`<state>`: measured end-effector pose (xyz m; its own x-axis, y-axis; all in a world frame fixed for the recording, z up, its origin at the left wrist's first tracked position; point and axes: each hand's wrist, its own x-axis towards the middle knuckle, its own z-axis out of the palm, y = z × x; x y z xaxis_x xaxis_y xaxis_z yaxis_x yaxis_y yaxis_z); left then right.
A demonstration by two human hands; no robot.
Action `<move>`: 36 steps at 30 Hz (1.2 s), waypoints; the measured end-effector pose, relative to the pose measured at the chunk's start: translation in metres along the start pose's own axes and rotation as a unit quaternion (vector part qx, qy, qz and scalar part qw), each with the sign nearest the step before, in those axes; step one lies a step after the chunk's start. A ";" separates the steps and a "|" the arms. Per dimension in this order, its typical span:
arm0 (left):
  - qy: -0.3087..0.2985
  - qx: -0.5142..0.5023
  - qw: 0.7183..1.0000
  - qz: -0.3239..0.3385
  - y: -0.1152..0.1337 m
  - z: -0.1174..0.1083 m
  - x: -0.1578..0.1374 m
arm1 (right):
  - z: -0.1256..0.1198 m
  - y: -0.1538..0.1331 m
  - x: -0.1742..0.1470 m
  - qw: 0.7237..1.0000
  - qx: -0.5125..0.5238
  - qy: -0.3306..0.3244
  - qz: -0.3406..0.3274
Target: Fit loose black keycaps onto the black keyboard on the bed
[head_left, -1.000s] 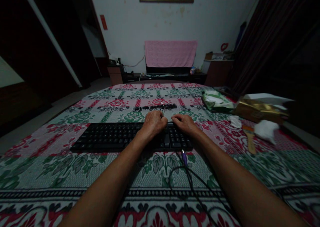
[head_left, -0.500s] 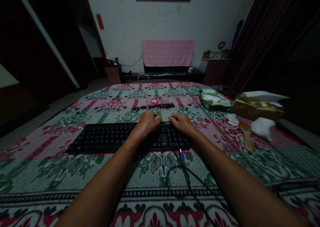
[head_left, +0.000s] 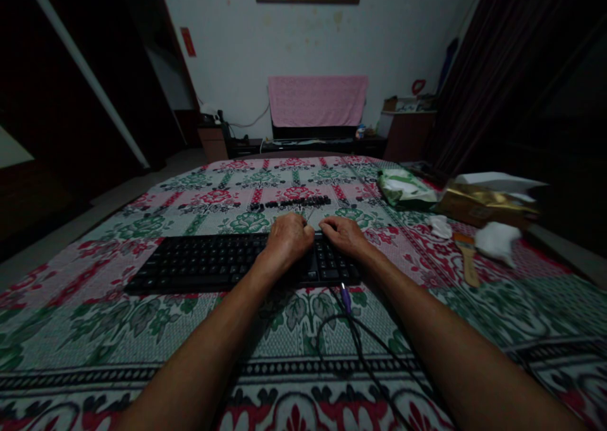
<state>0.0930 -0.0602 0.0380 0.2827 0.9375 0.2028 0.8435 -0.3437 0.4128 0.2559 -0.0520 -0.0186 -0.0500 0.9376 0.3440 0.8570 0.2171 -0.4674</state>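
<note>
A black keyboard (head_left: 203, 260) lies flat on the patterned tablecloth. My left hand (head_left: 289, 238) is closed above its right half, fingers pressed together. A thin sliver shows by the fingertips, too small to name. Curled over the far right edge, above the number keys, is my right hand (head_left: 344, 234), holding the keyboard. A narrow gap separates the two hands. Beyond them, a row of small loose black keycaps (head_left: 298, 201) stretches across the cloth. The keyboard's cable with a purple plug (head_left: 346, 298) lies on the near side.
To the right lie a wooden-handled brush (head_left: 467, 260), a crumpled white tissue (head_left: 497, 241) and a smaller one (head_left: 441, 227). Behind them sit a green-and-white packet (head_left: 406, 189) and a gold box (head_left: 488, 203). The tablecloth (head_left: 118, 336) covers the whole table.
My left hand has shifted slightly right over the keyboard, closer to my right hand. The right hand stays in place.
</note>
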 end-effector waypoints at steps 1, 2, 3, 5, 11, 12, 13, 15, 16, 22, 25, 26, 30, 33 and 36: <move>0.001 -0.003 1.000 -0.001 -0.001 0.001 0.001 | 0.000 0.000 0.000 1.000 0.000 -0.001 0.001; -0.003 -0.016 1.000 -0.006 -0.004 0.002 0.002 | 0.000 -0.001 0.000 1.000 0.000 -0.001 0.002; -0.010 -0.036 0.999 -0.017 -0.007 0.002 0.004 | -0.001 -0.001 0.000 1.000 0.000 -0.002 0.003; -0.022 -0.085 0.995 -0.041 -0.015 0.004 0.008 | 0.000 0.000 0.000 1.000 0.003 0.003 0.003; -0.058 -0.180 0.975 -0.118 -0.031 0.009 0.017 | 0.000 0.000 -0.001 1.000 0.014 0.004 0.007; -0.067 -0.195 0.970 -0.130 -0.031 0.008 0.018 | 0.000 0.000 -0.001 1.000 0.016 0.006 0.008; -0.076 -0.211 0.964 -0.140 -0.030 0.008 0.018 | 0.000 0.000 -0.001 1.000 0.017 0.007 0.007; -0.093 -0.241 0.953 -0.159 -0.029 0.006 0.018 | 0.000 0.000 -0.001 1.000 0.015 0.009 0.006; -0.101 -0.255 0.947 -0.167 -0.028 0.004 0.019 | 0.001 0.000 -0.001 1.000 0.013 0.009 0.006; -0.119 -0.331 0.910 -0.219 -0.036 -0.002 0.021 | 0.001 -0.002 -0.001 1.000 0.013 0.012 0.009; -0.122 -0.381 0.887 -0.230 -0.043 -0.002 0.022 | 0.001 -0.002 -0.001 1.000 0.019 0.010 0.011; -0.125 -0.389 0.882 -0.233 -0.045 -0.002 0.023 | 0.001 -0.002 -0.002 1.000 0.020 0.009 0.011; -0.124 -0.397 0.881 -0.226 -0.043 -0.006 0.021 | 0.001 0.000 0.000 0.999 0.036 0.007 0.006; -0.105 -0.400 0.886 -0.211 -0.036 -0.011 0.019 | -0.003 -0.002 0.002 0.998 0.067 0.014 -0.006; -0.092 -0.405 0.885 -0.211 -0.033 -0.015 0.018 | -0.009 -0.009 0.003 0.994 0.103 0.013 -0.037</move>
<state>0.0640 -0.0326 0.0413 0.1529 0.9590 -0.2386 0.3080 0.1832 0.9336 0.2525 -0.0540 -0.0062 -0.0934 0.9099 0.4043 0.7275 0.3396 -0.5962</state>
